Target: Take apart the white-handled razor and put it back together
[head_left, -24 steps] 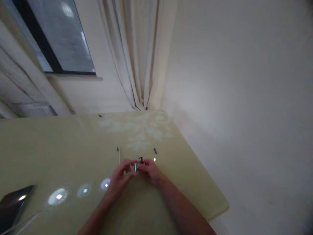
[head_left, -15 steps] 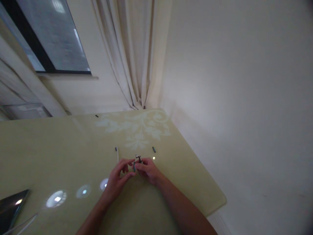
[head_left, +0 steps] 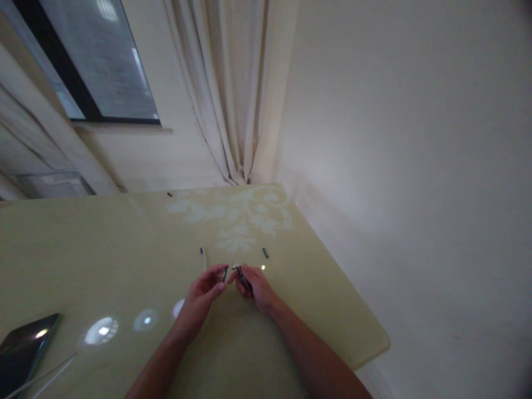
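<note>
My left hand (head_left: 204, 293) pinches a small, slim dark bar (head_left: 224, 274) between thumb and fingers, holding it upright. It looks like a razor blade cartridge, but is too small to be certain. Close beside it, my right hand (head_left: 254, 285) is closed around a dark tool with a pale metallic head (head_left: 241, 274), perhaps a razor handle. A narrow gap separates the bar from this tool. Another small dark bar (head_left: 265, 252) lies on the table just beyond my right hand. Past my left hand rests a thin white stick or cord with a dark tip (head_left: 202, 257).
The pale green table (head_left: 103, 238) has a rounded right corner and meets a wall (head_left: 394, 166). A tiny dark piece (head_left: 169, 194) lies by its far edge. At the lower left sit a black flat device (head_left: 29, 346) and a white cable (head_left: 54, 371). Curtains (head_left: 233, 83) hang behind.
My hands have drawn slightly apart, so the bar in the left now stands clear of the tool in the right. The right hand has turned, showing more of the dark tool. The view shifted slightly.
</note>
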### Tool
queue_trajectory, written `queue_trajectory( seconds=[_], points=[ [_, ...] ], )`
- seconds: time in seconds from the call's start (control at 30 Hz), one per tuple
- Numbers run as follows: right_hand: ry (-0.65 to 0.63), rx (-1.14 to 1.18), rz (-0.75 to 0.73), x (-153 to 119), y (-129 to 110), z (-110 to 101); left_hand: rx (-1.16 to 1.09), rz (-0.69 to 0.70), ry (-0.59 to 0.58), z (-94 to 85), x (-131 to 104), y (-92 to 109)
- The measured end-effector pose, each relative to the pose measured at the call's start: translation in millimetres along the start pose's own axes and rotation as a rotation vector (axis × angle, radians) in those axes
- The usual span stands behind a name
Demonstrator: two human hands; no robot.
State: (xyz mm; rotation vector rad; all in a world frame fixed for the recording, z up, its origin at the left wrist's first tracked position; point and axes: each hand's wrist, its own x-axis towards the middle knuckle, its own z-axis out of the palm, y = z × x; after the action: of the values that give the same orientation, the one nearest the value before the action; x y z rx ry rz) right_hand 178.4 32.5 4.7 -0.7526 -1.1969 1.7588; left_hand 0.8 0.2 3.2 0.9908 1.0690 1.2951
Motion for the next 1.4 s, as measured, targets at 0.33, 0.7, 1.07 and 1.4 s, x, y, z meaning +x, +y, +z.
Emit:
queue_trajectory(
  seconds=[0.33,0.7,1.07,1.4],
  points=[
    [-0.107,-0.086,0.029,-7,-6,2,-0.328,-0.131,-0.057,10.2,-4,5],
    [-0.141,-0.100,0.034,-9,-10,-1,-0.231,-0.126,-0.001,9.6,-4,11],
    [-0.126,-0.267,0.023,-8,-14,-6,-0.054,-0.035,0.002,2.8,-5,13],
    [-0.165,-0.286,-0.001,-8,-13,-9,-0.023,-0.010,-0.024,-1.2,-3,15]
  ],
)
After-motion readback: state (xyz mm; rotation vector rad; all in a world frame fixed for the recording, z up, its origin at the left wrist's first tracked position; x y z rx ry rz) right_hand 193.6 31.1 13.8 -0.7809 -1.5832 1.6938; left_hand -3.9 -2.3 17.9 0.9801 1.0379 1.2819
